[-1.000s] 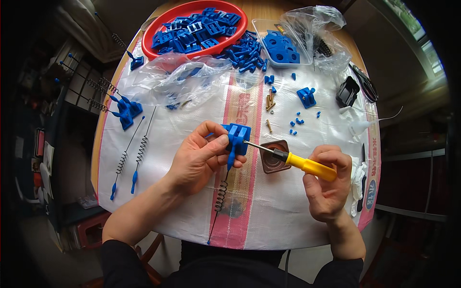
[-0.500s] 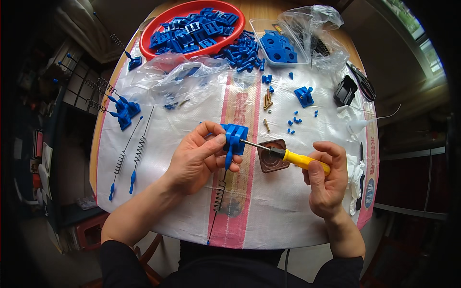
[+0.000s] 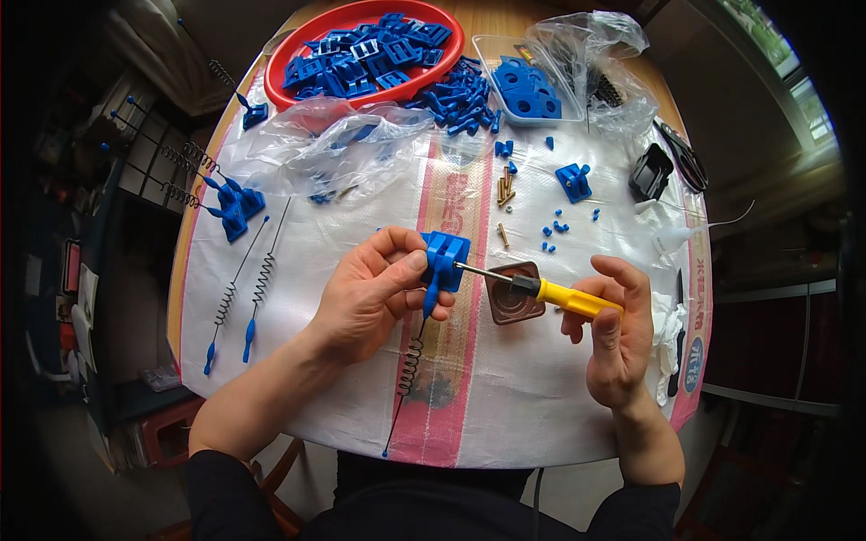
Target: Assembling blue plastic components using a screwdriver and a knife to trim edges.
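Note:
My left hand [image 3: 374, 288] pinches a blue plastic bracket [image 3: 451, 251] between thumb and fingers, above the middle of the table. From the bracket a blue stem [image 3: 431, 300] points down toward me, and a black coiled wire [image 3: 410, 368] with a small blue tip trails from it. My right hand [image 3: 622, 334] loosely holds the yellow handle of a screwdriver [image 3: 573, 299], thumb on the near side and fingers behind. The screwdriver's metal shaft reaches left to the bracket's right side, at a screw hole. Its very tip is hidden there.
Beneath the screwdriver lies a brown square dish [image 3: 516, 302]. Brass screws [image 3: 505, 189], small blue caps [image 3: 555, 227] and another bracket [image 3: 573, 182] lie beyond. A red basin [image 3: 275, 86] of blue parts and a clear box [image 3: 577, 113] stand at the back. Finished-looking wire pieces [image 3: 262, 279] lie left.
My right thumb and fingers have loosened and shifted around the screwdriver handle's end. The bracket stays in my left hand, and its wire's tip has swung slightly left.

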Motion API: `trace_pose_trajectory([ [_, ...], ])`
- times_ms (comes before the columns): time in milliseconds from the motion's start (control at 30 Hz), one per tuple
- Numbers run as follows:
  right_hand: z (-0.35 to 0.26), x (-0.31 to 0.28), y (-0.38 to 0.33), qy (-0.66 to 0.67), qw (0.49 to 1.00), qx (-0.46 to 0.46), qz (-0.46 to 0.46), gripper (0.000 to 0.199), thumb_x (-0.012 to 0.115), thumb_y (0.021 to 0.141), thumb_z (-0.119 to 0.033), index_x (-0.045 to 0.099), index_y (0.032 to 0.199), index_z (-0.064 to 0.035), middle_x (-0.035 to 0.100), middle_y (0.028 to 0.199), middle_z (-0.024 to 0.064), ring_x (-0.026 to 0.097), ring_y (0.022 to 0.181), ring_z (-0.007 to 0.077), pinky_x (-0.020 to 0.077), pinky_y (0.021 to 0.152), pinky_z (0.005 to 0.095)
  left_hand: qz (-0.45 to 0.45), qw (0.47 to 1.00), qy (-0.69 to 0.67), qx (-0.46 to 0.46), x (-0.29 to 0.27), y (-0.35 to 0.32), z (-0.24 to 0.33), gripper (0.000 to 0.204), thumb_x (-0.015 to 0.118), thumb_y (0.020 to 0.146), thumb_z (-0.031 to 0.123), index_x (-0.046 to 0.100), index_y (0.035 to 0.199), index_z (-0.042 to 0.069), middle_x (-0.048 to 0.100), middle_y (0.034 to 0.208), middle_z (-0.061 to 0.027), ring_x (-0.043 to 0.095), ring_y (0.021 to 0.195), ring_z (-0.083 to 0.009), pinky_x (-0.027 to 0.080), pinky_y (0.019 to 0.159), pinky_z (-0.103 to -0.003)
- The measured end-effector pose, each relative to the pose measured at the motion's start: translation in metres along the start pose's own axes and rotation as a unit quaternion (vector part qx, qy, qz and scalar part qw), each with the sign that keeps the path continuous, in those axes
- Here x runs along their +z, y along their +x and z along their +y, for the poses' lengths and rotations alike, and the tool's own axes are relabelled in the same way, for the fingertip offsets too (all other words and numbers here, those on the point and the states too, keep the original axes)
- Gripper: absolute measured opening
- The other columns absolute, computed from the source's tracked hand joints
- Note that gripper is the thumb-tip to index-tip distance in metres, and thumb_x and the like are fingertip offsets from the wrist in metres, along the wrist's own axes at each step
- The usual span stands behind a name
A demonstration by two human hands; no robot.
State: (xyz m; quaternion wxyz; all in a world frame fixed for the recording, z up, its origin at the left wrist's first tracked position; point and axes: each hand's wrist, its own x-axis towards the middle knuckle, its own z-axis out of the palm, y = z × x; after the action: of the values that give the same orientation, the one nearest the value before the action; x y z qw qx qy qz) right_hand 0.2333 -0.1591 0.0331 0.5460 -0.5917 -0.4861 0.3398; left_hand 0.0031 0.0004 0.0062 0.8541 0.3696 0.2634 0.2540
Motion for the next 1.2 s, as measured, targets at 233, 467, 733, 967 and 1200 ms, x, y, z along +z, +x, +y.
trace_pose_trajectory([
  [233,0.013,0.004,0.004,-0.083,0.978,-0.192,0.026,0.046,0.066,0.092,-0.011,0.042,0.131,-0.0009,0.051,0.111,0.0138,0.055,0.087,0.0145,0.0474,0.077,0.0257,0.002,1.000,0.022,0.012,0.001,0.000,-0.002,0.016,0.055,0.099,0.016,0.050,0.110,0.006,0.065,0.094,-0.0117,0.069,0.082,-0.0204,0.059,0.069,-0.032],
  [467,0.008,-0.003,-0.005,-0.041,0.998,-0.046,-0.018,0.041,0.058,0.098,-0.013,0.039,0.133,-0.0015,0.058,0.096,0.0114,0.056,0.080,0.0128,0.0464,0.071,0.0230,0.001,0.999,0.032,0.016,-0.003,0.000,-0.003,0.017,0.055,0.100,0.018,0.050,0.111,0.005,0.065,0.094,-0.0107,0.069,0.081,-0.0196,0.059,0.070,-0.032],
  [733,0.009,-0.003,-0.005,-0.024,0.999,-0.018,-0.021,0.040,0.057,0.091,0.002,0.039,0.127,-0.0015,0.049,0.111,0.0159,0.053,0.092,0.0156,0.0488,0.081,0.0265,0.003,1.000,0.021,0.003,-0.002,0.000,-0.001,0.019,0.055,0.100,0.019,0.050,0.111,0.005,0.065,0.094,-0.0103,0.069,0.081,-0.0188,0.058,0.071,-0.031],
  [967,0.003,0.006,0.004,-0.132,0.985,-0.109,0.006,0.040,0.068,0.086,0.002,0.050,0.122,0.0000,0.058,0.106,0.0139,0.062,0.088,0.0176,0.0513,0.076,0.0279,-0.005,1.000,0.004,0.006,-0.004,0.003,-0.003,0.018,0.052,0.101,0.020,0.049,0.113,0.007,0.064,0.099,-0.0098,0.067,0.083,-0.0179,0.056,0.070,-0.030],
  [1200,0.004,0.007,0.011,-0.195,0.963,-0.188,0.000,0.033,0.074,0.073,0.010,0.062,0.100,-0.0037,0.061,0.095,0.0107,0.062,0.081,0.0202,0.0506,0.069,0.0288,0.004,1.000,-0.026,0.002,-0.002,0.002,-0.006,0.017,0.049,0.103,0.020,0.045,0.113,0.008,0.062,0.099,-0.0100,0.063,0.081,-0.0164,0.052,0.066,-0.027],
])
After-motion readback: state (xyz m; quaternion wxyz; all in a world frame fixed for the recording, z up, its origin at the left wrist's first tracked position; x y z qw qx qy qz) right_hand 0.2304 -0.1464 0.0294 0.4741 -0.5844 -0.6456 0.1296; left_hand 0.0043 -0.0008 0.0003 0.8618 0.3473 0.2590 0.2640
